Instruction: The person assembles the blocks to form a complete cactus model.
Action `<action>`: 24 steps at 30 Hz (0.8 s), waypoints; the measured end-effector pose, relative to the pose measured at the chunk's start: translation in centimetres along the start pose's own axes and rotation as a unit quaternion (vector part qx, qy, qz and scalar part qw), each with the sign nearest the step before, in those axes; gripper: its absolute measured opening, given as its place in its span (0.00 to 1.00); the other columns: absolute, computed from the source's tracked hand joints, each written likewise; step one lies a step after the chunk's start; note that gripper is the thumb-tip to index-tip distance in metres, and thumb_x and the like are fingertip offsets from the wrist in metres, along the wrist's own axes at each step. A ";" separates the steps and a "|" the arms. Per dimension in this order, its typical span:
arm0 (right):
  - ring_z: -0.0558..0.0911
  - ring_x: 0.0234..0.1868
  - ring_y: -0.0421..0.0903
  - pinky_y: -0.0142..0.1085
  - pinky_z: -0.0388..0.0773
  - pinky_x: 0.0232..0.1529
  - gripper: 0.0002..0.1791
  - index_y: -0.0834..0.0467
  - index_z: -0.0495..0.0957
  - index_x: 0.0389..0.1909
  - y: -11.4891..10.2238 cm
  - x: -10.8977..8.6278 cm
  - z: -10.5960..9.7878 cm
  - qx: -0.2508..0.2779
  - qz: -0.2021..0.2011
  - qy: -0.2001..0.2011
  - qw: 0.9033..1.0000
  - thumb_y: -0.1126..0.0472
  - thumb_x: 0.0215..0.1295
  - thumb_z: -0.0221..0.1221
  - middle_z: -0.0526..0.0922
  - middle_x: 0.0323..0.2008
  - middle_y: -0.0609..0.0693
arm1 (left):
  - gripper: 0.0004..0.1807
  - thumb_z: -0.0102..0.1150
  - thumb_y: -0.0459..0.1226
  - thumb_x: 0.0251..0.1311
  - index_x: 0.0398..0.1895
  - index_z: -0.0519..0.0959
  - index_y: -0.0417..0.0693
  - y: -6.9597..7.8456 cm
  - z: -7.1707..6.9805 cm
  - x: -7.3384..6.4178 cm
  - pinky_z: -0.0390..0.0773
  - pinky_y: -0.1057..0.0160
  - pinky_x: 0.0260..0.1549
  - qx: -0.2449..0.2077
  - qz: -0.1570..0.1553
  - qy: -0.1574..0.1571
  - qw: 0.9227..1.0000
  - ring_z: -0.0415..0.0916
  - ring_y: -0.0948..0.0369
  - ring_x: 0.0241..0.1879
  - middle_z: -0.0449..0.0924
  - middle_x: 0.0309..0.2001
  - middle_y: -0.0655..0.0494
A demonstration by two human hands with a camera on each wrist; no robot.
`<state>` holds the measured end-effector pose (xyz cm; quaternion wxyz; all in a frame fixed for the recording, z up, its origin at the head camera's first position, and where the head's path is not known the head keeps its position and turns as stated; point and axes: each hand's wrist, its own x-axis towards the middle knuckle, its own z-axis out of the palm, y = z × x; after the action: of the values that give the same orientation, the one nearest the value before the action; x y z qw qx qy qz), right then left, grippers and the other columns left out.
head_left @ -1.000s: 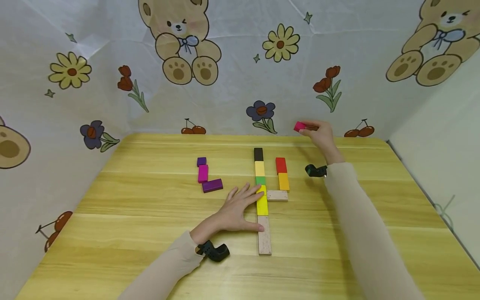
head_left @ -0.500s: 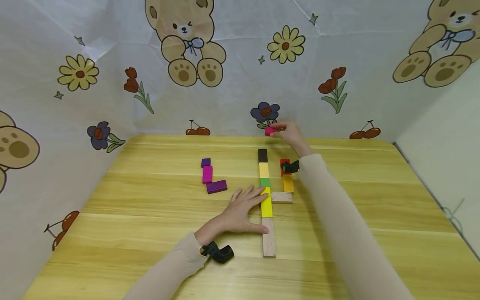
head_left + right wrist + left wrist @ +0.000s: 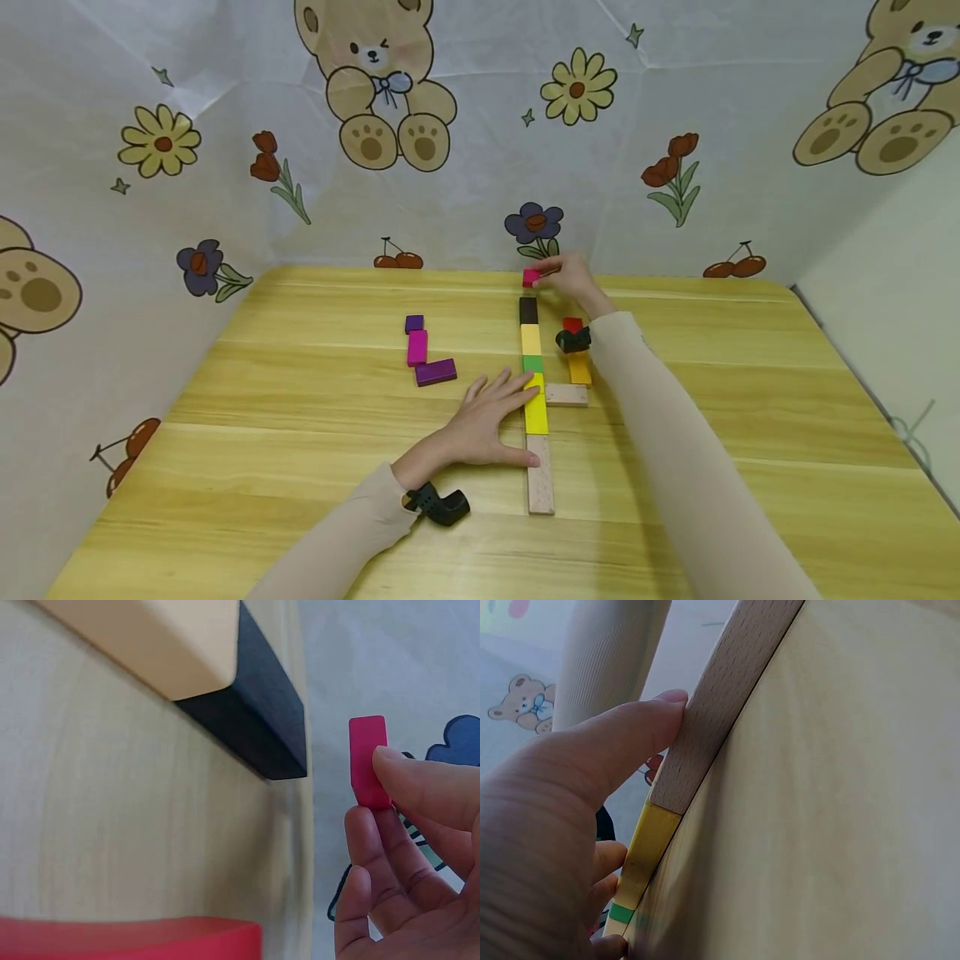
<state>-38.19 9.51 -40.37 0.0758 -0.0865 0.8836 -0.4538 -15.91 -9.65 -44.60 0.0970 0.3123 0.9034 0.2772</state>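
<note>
My right hand [image 3: 572,277] pinches a small pink block [image 3: 531,277] btwn thumb & fingertips [image 3: 405,769], held just past the far end of the block row, near the far edge of the worktop [image 3: 300,467]; in the right wrist view it sits a little apart from the black block [image 3: 528,310], not touching. My left hand [image 3: 480,421] lies flat w/ fingers spread & straight, pressed against the left side of the row: thumb on the long plain wood block [image 3: 541,486] at the near end, fingers at the bright yellow block [image 3: 535,407]. Row runs near to far: plain wood, bright yellow, green block [image 3: 532,363], pale yellow block [image 3: 530,338], black. Right of the row: short plain block [image 3: 566,394] touching it, orange block [image 3: 579,369] & red block [image 3: 573,324] beyond, partly hidden by my right wrist. Left of the row, well apart: small purple cube [image 3: 414,323], magenta block [image 3: 417,347], dark purple block [image 3: 436,372].
</note>
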 end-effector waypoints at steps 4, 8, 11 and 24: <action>0.75 0.50 0.53 0.36 0.72 0.46 0.22 0.63 0.79 0.57 0.2 0.0 0.2 -0.009 0.013 -0.009 1.000 0.66 0.61 0.65 0.79 0.56 0.63 | 0.53 0.68 0.62 0.49 0.76 0.58 0.54 0.0 0.0 0.0 0.34 0.41 0.73 0.000 -0.001 0.000 1.000 0.35 0.49 0.79 0.43 0.79 0.60; 0.73 0.53 0.54 0.41 0.73 0.52 0.22 0.62 0.79 0.57 0.3 0.0 0.4 -0.015 0.018 -0.017 1.000 0.66 0.61 0.65 0.78 0.58 0.62 | 0.53 0.68 0.62 0.49 0.76 0.58 0.55 0.0 0.0 0.0 0.34 0.41 0.73 -0.001 -0.003 -0.001 1.000 0.35 0.50 0.79 0.43 0.79 0.60; 0.72 0.57 0.55 0.45 0.71 0.59 0.22 0.62 0.79 0.57 0.4 0.1 0.5 -0.022 0.023 -0.022 0.999 0.65 0.61 0.65 0.77 0.59 0.61 | 0.53 0.68 0.62 0.49 0.76 0.57 0.55 -0.1 0.0 0.0 0.33 0.42 0.74 -0.002 -0.004 -0.004 1.000 0.34 0.51 0.79 0.42 0.79 0.61; 0.71 0.57 0.55 0.48 0.69 0.63 0.21 0.60 0.79 0.58 0.9 0.2 1.0 -0.041 0.040 -0.046 0.997 0.65 0.62 0.64 0.78 0.59 0.60 | 0.53 0.67 0.62 0.49 0.76 0.57 0.56 -0.2 0.0 0.0 0.34 0.42 0.74 -0.003 -0.005 -0.007 1.000 0.34 0.51 0.79 0.42 0.79 0.62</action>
<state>-38.20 9.19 -41.73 0.1305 -0.0745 0.9000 -0.4092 -16.04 -9.75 -44.66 0.1057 0.3097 0.9033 0.2773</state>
